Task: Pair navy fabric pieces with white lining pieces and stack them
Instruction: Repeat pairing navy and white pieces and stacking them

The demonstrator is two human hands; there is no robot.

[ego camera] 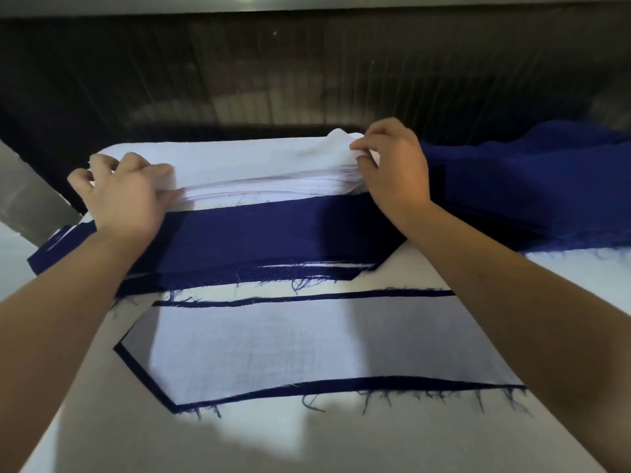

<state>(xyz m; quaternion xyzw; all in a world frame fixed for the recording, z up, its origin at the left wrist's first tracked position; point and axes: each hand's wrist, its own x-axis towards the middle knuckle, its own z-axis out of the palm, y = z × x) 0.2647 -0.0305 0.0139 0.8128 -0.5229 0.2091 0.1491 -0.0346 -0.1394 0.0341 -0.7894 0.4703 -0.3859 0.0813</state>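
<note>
A thick stack of white lining pieces [246, 162] lies at the far edge of the white table. My left hand [119, 196] grips the stack's left end, fingers curled over the top sheets. My right hand [392, 165] pinches the top sheets at the right end. Just in front lies a stack of navy fabric pieces [259, 237] with frayed edges. Nearer to me, a white lining piece [293, 346] rests on a navy piece [307, 387] whose border shows all round.
A loose heap of navy fabric [532, 186] fills the far right of the table [239, 435]. A grey slanted surface [30, 196] stands at the left. Beyond the table's far edge is a dark, ribbed wall [307, 70].
</note>
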